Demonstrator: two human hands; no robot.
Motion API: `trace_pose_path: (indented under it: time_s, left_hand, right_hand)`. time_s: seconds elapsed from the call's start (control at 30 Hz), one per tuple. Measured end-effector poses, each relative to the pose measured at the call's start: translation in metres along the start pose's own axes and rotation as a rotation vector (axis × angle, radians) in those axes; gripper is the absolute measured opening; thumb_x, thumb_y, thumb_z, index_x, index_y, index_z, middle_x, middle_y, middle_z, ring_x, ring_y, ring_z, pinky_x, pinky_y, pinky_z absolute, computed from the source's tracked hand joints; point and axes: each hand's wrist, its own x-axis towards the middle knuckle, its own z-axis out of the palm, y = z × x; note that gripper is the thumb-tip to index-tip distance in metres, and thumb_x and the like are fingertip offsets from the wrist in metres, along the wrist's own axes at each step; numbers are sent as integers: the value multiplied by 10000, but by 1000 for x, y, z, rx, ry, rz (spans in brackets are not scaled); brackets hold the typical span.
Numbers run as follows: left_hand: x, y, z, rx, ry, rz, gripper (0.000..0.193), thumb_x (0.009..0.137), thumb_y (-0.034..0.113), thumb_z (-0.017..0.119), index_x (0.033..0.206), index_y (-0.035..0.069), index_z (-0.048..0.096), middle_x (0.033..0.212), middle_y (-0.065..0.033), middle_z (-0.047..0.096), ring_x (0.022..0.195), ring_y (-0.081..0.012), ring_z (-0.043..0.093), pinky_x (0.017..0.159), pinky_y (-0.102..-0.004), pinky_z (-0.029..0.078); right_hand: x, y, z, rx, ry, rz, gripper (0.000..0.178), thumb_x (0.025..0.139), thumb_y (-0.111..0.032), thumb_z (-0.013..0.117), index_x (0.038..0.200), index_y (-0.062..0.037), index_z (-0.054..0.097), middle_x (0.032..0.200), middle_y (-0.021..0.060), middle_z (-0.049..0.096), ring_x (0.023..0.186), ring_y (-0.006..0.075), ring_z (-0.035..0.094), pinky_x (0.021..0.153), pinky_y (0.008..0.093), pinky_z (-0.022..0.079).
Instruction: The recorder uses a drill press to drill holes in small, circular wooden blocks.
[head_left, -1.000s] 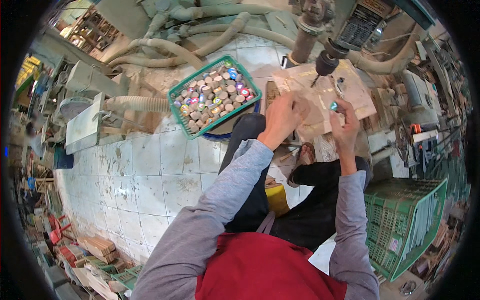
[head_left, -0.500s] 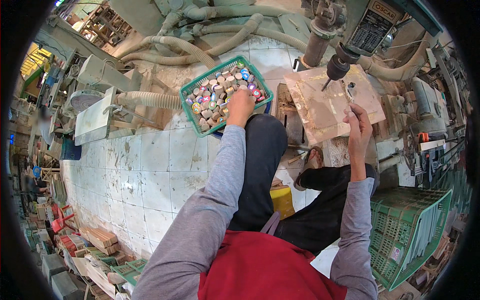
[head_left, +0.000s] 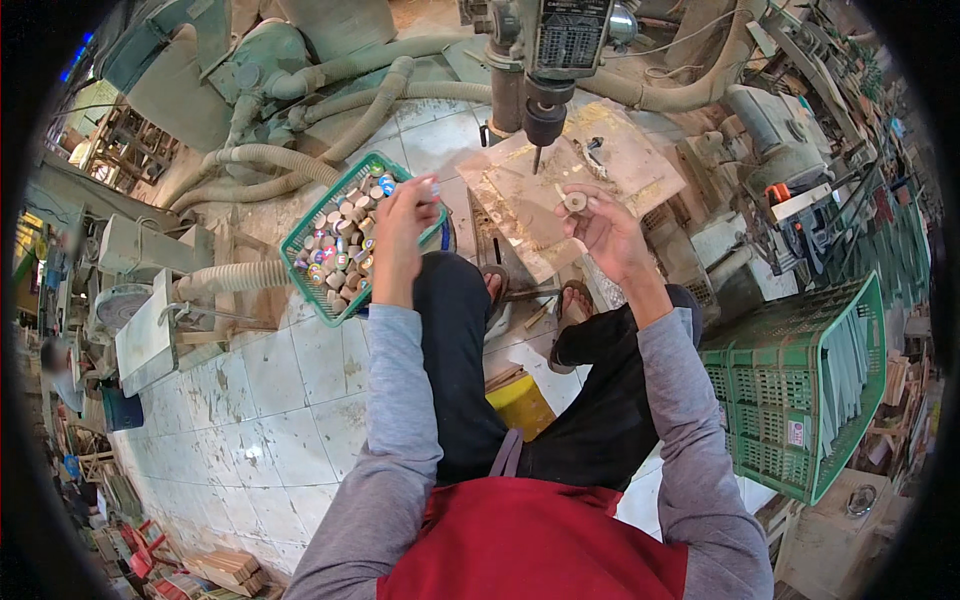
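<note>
My left hand (head_left: 402,232) is raised over the right edge of a green plastic basket (head_left: 332,317), its fingers closed on a small pale wooden disc (head_left: 429,187), partly hidden and blurred. Short wooden discs (head_left: 338,245), some with colourful printed tops, fill the basket. My right hand (head_left: 615,240) pinches a round wooden piece with a hole in its middle (head_left: 576,202). It is above the near part of a dusty board (head_left: 515,200). Over that board hangs the chuck of a drill press (head_left: 545,122), a bit (head_left: 537,160) pointing down from it.
A dark scrap-like object (head_left: 593,150) rests on the board. Thick dust hoses (head_left: 375,120) run behind the basket. A disc sander (head_left: 125,305) stands at the left. To my right is a large green crate (head_left: 775,400); a yellow stool (head_left: 522,402) shows between my legs.
My left hand has come up out of the basket with a wooden disc. My right hand has drawn back from the board's middle, showing the holed piece. The whole view has turned rightward.
</note>
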Motion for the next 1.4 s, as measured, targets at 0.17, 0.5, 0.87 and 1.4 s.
trace_pose_path:
  time_s: [0.17,0.5,0.87,1.4]
  left_hand:
    - [-28,-15,75,-493,-371,-289,323,907,159,547,1167,-28,589,970,-98,666,783,-141,610,761,-286,522]
    - [-32,-35,91,-389,-521,-369,363,938,94,468,1261,-50,547,1018,-96,668,833,-156,631,777,-294,527]
    - [-33,-34,90,-387,-521,-346,329,944,56,475,1247,-38,562,1034,-100,667,864,-174,650,783,-298,533]
    - [-34,-33,89,-189,-294,-269,257,905,133,576,1102,-7,665,901,-48,653,745,-114,591,699,-245,494]
  right_hand:
    - [-8,5,15,-680,180,-414,354,861,-39,589,1212,9,591,1028,104,666,872,182,606,803,288,486]
    - [-17,-4,36,-1143,108,-716,371,762,-3,663,1132,-29,641,1037,126,624,875,234,619,768,320,506]
    - [-14,-2,37,-1264,56,-754,375,741,-34,680,1115,-46,658,1033,135,632,932,311,639,801,371,528]
    - [-1,5,-1,-802,310,-435,260,883,-8,649,1123,-38,555,938,-13,550,865,75,533,777,214,436]
